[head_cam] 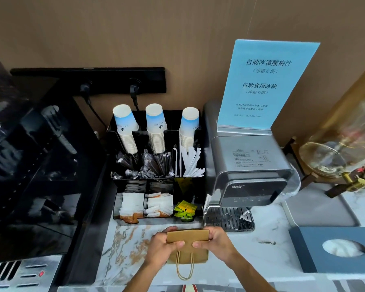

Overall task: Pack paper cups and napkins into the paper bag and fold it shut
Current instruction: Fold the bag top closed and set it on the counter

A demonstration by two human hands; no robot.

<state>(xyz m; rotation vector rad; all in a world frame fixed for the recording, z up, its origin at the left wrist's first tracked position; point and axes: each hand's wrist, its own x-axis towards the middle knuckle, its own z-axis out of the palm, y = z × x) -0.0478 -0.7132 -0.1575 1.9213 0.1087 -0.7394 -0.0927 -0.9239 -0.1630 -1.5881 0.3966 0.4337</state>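
A small brown paper bag [188, 239] stands on the marble counter near the front edge, its top folded over and a twine handle [184, 268] hanging down its front. My left hand [163, 247] grips the folded top from the left. My right hand [214, 242] grips it from the right, thumbs on the front. Three stacks of upside-down white and blue paper cups [155, 127] stand in a black organizer [156, 165] behind the bag. A dark blue napkin box [337, 249] with white napkins showing through its round hole sits at the right.
The organizer also holds wrapped stirrers, straws and sachets. A grey water dispenser [249, 175] with a blue sign [266, 85] on top stands right of it. A black coffee machine [30, 165] fills the left side. A glass drink jar [329, 159] is at far right.
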